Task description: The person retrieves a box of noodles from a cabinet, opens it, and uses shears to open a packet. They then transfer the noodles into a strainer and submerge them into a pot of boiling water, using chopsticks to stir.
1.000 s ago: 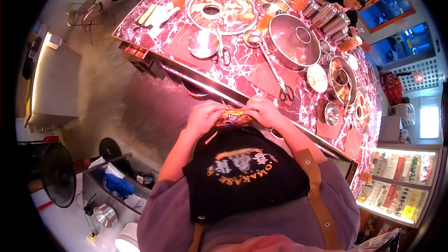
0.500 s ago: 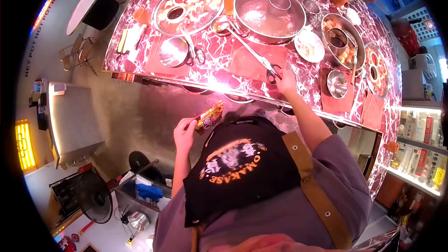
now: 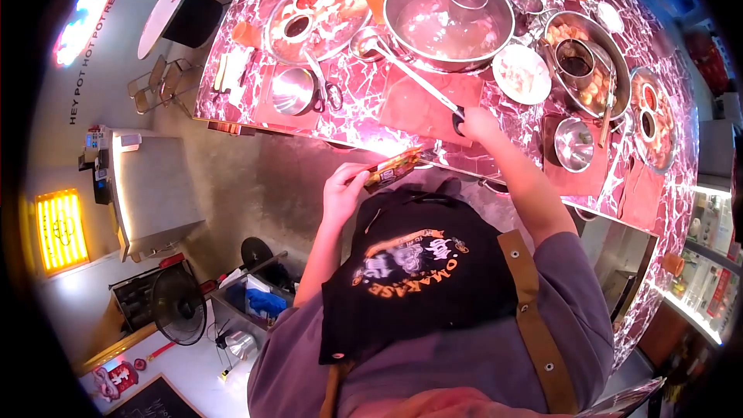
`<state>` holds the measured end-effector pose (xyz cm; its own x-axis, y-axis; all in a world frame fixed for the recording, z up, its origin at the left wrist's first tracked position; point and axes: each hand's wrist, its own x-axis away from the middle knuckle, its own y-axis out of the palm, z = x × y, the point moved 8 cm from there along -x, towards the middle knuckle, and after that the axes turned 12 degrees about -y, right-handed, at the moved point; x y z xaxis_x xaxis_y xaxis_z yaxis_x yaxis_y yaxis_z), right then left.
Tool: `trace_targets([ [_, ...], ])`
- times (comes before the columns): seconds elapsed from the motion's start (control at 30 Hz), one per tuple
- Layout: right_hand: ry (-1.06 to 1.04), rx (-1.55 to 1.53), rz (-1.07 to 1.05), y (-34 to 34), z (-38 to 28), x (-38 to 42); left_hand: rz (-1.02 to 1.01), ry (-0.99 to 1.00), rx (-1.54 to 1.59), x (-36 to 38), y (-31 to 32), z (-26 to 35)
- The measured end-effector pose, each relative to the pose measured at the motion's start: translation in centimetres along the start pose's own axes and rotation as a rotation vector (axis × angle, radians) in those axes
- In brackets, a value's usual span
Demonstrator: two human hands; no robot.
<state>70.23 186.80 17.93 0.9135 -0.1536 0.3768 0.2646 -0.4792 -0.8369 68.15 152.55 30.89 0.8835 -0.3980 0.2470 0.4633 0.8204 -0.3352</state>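
Observation:
My left hand (image 3: 344, 189) is closed on the end of a colourful food packet (image 3: 392, 171), held in front of the apron near the table's edge. My right hand (image 3: 477, 125) is wrapped round the black handles of a pair of scissors (image 3: 444, 100), whose blades point up and left over a reddish mat (image 3: 410, 104). A ladle (image 3: 374, 43) rests with its bowl in a small metal bowl beyond the blades. Just behind stands a large steel pot (image 3: 505, 35) of liquid with a ring-shaped insert.
Left on the marble-patterned table (image 3: 348, 120) are a food platter (image 3: 271, 45), a metal bowl (image 3: 292, 91) and other scissors (image 3: 331, 96). Rightward are a white plate (image 3: 523, 94), a food-filled pan (image 3: 617, 94) and a metal bowl (image 3: 573, 145). A fan (image 3: 179, 306) stands lower left.
My left hand has brought the packet rightward and slightly up, closer to the table's edge. My right hand now covers more of the scissors' handles. The whole view has shifted a little.

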Motion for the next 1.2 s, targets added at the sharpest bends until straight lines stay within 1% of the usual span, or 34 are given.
trace_targets([
  [0.03, -0.077, -0.072, 0.12, -0.2, 0.8, 0.6, -0.009, -0.011, -0.007, -0.1, 0.5, -0.1],
  [0.1, -0.052, -0.137, 0.155, 0.3, 3.0, 2.0, -0.064, -0.08, 0.099, -0.8, 1.9, -0.5],
  [0.17, -0.072, -0.2, 0.237, 0.2, 4.2, 4.3, -0.112, -0.077, 0.109, -1.8, 3.1, -0.6],
  [0.2, -0.047, -0.156, 0.204, -0.6, 3.8, 5.7, -0.153, -0.093, 0.11, -2.2, 3.6, -0.7],
  [0.23, -0.022, -0.167, 0.211, 0.1, 4.2, 6.9, -0.195, -0.109, 0.107, -2.5, 3.8, -0.7],
  [0.3, -0.052, -0.139, 0.393, -0.2, 5.4, 9.5, -0.239, -0.124, 0.122, -3.5, 4.3, -0.6],
  [0.33, -0.049, -0.139, 0.435, 0.1, 6.0, 10.6, -0.255, -0.141, 0.14, -4.1, 4.7, -1.0],
  [0.37, -0.044, -0.129, 0.432, 0.8, 6.8, 11.8, -0.266, -0.163, 0.16, -4.6, 4.9, -1.4],
  [0.43, 0.137, -0.431, 0.385, 2.6, 8.0, 14.2, -0.282, -0.203, 0.179, -5.7, 5.4, -0.7],
  [0.5, 0.118, -0.62, 0.504, 3.0, 6.7, 16.2, -0.452, -0.188, 0.255, -6.4, 6.9, 1.4],
  [0.53, 0.131, -0.626, 0.52, 1.8, 4.9, 17.1, -0.484, -0.157, 0.2, -7.2, 7.9, 0.0],
  [0.57, 0.001, -0.976, 0.659, 1.4, 3.0, 16.9, -0.507, -0.1, 0.177, -7.3, 8.4, 1.6],
  [0.63, -0.008, -1.06, 0.673, -2.6, -1.9, 17.2, -0.546, 0.115, 0.061, -7.7, 9.6, 4.2],
  [0.67, -0.015, -1.055, 0.666, -2.6, -2.5, 16.5, -0.537, 0.116, 0.067, -8.3, 10.3, 4.0],
  [0.73, -0.012, -0.783, 0.757, -3.4, -3.0, 15.9, -0.662, 0.124, 0.064, -9.0, 12.4, 3.7],
  [0.77, -0.013, -0.775, 0.758, -3.4, -3.1, 15.4, -0.662, 0.128, 0.07, -9.5, 12.8, 3.8],
  [0.83, -0.002, -0.555, 0.811, -4.1, -3.3, 15.1, -0.718, 0.116, 0.107, -9.8, 13.5, 4.6],
  [0.9, 0.0, -0.556, 0.829, -4.0, -3.2, 15.1, -0.718, 0.142, 0.116, -10.1, 13.5, 4.9],
  [0.97, 0.055, -0.586, 0.87, -4.0, -3.1, 15.3, -0.771, -0.045, 0.208, -11.4, 14.0, 3.1],
  [1.0, 0.056, -0.58, 0.871, -4.1, -3.1, 15.3, -0.75, -0.095, 0.262, -12.9, 13.6, 2.1],
  [1.03, 0.079, -0.578, 0.898, -4.2, -2.9, 15.6, -0.664, -0.242, 0.355, -15.3, 13.6, -0.3],
  [1.07, 0.103, -0.575, 0.926, -4.3, -2.7, 15.9, -0.454, -0.075, 0.156, -19.1, 12.7, -2.5],
  [1.1, 0.11, -0.569, 0.929, -4.6, -3.1, 16.3, -0.222, 0.004, -0.007, -21.9, 11.2, -3.2],
  [1.13, 0.149, -0.5, 0.947, -5.4, -3.5, 17.1, -0.086, -0.085, -0.116, -24.7, 10.4, -5.0],
  [1.17, 0.188, -0.43, 0.965, -6.0, -3.6, 17.6, -0.001, -0.078, -0.223, -27.7, 10.9, -7.5],
  [1.2, 0.161, -0.494, 1.012, -5.7, -3.1, 18.0, -0.011, -0.071, -0.33, -27.8, 10.3, -5.1],
])
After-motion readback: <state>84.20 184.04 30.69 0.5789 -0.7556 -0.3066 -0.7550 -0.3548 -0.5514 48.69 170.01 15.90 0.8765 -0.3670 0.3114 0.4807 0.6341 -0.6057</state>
